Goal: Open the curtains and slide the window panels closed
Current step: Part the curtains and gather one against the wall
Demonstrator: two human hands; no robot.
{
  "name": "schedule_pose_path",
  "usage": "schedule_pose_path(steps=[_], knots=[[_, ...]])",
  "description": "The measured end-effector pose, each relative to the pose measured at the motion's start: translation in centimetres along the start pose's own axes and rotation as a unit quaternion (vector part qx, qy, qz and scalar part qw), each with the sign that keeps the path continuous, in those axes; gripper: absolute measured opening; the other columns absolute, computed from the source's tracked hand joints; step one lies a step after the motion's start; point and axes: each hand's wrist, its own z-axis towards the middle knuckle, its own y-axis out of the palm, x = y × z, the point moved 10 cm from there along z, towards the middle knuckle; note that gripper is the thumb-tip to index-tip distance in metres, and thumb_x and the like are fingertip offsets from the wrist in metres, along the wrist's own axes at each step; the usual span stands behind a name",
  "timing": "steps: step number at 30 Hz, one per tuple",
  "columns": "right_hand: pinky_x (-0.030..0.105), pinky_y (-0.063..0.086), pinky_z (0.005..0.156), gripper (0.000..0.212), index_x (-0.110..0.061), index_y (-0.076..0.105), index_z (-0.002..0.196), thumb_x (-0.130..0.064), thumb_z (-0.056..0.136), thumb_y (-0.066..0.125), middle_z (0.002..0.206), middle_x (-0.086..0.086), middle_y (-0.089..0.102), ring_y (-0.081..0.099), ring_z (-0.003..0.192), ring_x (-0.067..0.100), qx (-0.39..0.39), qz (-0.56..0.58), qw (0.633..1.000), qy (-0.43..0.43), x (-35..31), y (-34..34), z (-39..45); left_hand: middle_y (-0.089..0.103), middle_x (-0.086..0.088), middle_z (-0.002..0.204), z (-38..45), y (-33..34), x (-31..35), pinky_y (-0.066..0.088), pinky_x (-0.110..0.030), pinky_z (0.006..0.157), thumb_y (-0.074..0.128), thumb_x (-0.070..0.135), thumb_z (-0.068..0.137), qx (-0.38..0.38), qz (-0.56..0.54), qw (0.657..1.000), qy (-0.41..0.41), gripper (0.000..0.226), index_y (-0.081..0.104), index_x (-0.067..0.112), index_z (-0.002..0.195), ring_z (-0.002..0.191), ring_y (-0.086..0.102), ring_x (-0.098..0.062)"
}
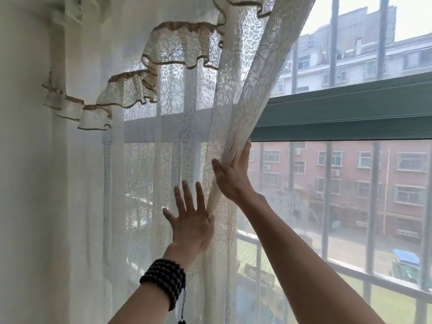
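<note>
The left hand lies flat, fingers straight and spread, pressing against the sheer curtain. Its wrist wears a dark beaded bracelet with a small tassel cut off at the bottom edge. The right hand is higher, fingers straight and pushed into the gathered curtain edge, the fingertips partly hidden in the folds. The lace hangs bunched on the left, under a ruffled valance. Right of it the green window frame shows, with bars and brick buildings hazy beyond. No writing can be read. Whether the panels are shut cannot be told.
</note>
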Motion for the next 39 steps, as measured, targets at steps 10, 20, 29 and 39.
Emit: schedule_pose_path(steps=[10,20,29,39], knots=[[0.077,0.009,0.116,0.119,-0.036,-0.028,0.155,-0.075,0.085,0.06,0.158,-0.005,-0.046,-0.026,0.153,0.036,-0.044,0.008,0.999,0.019,-0.6,8.3,3.8,-0.057,-0.006,0.145,2.4,-0.4,-8.8,0.014,-0.076,0.108,-0.011,0.066,0.083,0.012,0.002,0.996,-0.093,0.074,-0.053,0.031,0.133,0.145,-0.035,-0.038],[0.051,0.003,0.128,0.142,-0.019,-0.025,0.158,-0.063,0.074,0.081,0.159,-0.003,-0.041,-0.016,0.156,0.032,-0.041,0.106,0.993,0.01,-2.1,19.0,8.8,0.027,-0.014,0.163,7.1,1.0,-18.3,0.041,-0.039,0.112,0.027,0.048,0.105,-0.021,-0.237,0.97,-0.047,0.077,-0.042,0.043,0.14,0.14,0.045,-0.018],[0.056,0.007,0.126,0.142,-0.034,-0.017,0.16,-0.068,0.066,0.084,0.16,0.007,-0.042,-0.019,0.155,0.035,-0.055,0.094,0.994,-0.011,-2.8,25.7,13.3,0.067,-0.003,0.115,11.4,1.8,-23.6,0.054,-0.016,0.064,0.03,0.066,0.094,-0.002,-0.333,0.942,-0.03,0.079,0.016,0.019,0.155,0.076,0.066,0.011],[0.063,0.004,0.122,0.147,-0.047,-0.028,0.152,-0.067,0.063,0.087,0.16,0.015,-0.04,-0.025,0.152,0.04,-0.036,0.134,0.99,-0.037,-4.9,32.2,16.4,0.022,-0.019,0.149,12.9,-0.2,-30.6,0.048,-0.046,0.097,0.057,0.093,0.058,0.105,-0.015,0.984,-0.142,0.145,-0.028,0.021,0.15,0.13,0.046,-0.036]])
